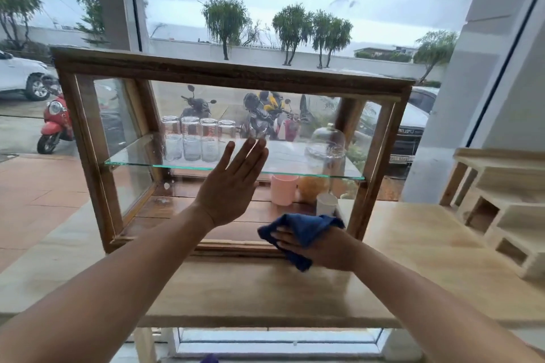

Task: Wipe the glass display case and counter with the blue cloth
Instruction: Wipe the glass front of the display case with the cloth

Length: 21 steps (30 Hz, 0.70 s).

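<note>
The wooden-framed glass display case [230, 68] was set on the pale wooden counter [250, 289], before a large window. The left hand [233, 186] was held up flat in front of the case, level with its glass shelf [147, 163], fingers straight and close together, nothing gripped; whether the palm touched a front pane could not be told. The right hand [321, 247] was placed low at the case's front bottom rail, toward its right corner, and the blue cloth [303, 228] was held bunched around its fingers, against the rail and the counter. Inside the case, upturned drinking glasses [191, 138] were stacked on the left of the shelf and a glass dome [327, 141] was stood on its right. Under the shelf, a pink cup [283, 189] and a white cup [326, 204] were seen.
</note>
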Available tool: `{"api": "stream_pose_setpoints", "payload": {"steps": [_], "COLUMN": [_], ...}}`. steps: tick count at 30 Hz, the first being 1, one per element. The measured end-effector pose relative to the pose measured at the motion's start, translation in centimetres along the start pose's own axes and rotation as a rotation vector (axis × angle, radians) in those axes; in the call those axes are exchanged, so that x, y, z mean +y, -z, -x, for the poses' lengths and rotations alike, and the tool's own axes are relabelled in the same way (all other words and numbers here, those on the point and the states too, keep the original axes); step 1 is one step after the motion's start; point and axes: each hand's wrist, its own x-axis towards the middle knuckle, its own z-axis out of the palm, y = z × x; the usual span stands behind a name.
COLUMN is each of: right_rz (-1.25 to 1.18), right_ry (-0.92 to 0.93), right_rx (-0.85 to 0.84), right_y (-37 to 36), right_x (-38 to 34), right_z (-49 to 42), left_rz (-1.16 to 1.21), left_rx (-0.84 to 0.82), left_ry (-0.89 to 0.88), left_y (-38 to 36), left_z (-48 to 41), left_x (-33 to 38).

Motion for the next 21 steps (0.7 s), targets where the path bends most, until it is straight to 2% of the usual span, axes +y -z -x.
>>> {"api": "stream_pose_setpoints", "payload": {"steps": [1, 2, 5, 8, 9, 10, 12, 14, 15, 16, 17, 19, 21], "right_rz": [-0.057, 0.027, 0.392, 0.329, 0.305, 0.292, 0.395, 0.452, 0.407, 0.387, 0.409, 0.528, 0.461], "right_ry": [-0.031, -0.021, -0.029, -0.271, -0.334, -0.341, -0.217, -0.054, -0.009, 0.064, 0.123, 0.127, -0.011], "right_rx": [-0.056, -0.033, 0.249, 0.634, 0.727, 0.752, 0.648, 0.363, 0.183, 0.094, 0.070, 0.076, 0.341], "right_y": [0.1, 1.0, 5.8, 10.6, 11.1, 10.6, 7.1, 2.6, 0.4, -0.8, -1.1, 0.6, 3.8], "right_x": [0.6, 1.5, 5.3, 8.6, 8.7, 8.2, 6.5, 4.1, 3.5, 3.2, 3.1, 3.7, 5.9], "right_z": [1.0, 1.5, 0.8, -1.5, -2.2, -2.4, -2.1, -0.5, 0.8, 2.2, 3.3, 4.3, 3.8], "left_rz": [0.000, 0.003, 0.022, 0.026, 0.030, 0.031, 0.020, 0.005, 0.000, -0.004, -0.006, 0.006, 0.022], "left_rx": [0.007, 0.018, 0.034, 0.022, 0.014, 0.008, -0.001, -0.015, -0.023, -0.029, -0.032, -0.026, -0.008], "left_ry": [-0.005, -0.007, 0.009, 0.033, 0.041, 0.045, 0.052, 0.061, 0.063, 0.062, 0.060, 0.061, 0.058], "left_y": [0.0, 0.0, 0.0, -0.3, -0.3, -0.4, -0.4, -0.3, -0.2, -0.1, 0.0, 0.3, 0.6], "left_z": [0.0, 0.0, -0.6, -1.0, -1.0, -1.0, -1.0, -1.1, -1.1, -1.0, -1.0, -1.1, -1.9], "left_x": [0.1, 0.1, -0.1, -0.1, 0.1, 0.2, 0.3, 0.3, 0.4, 0.4, 0.5, 0.6, 0.7]}}
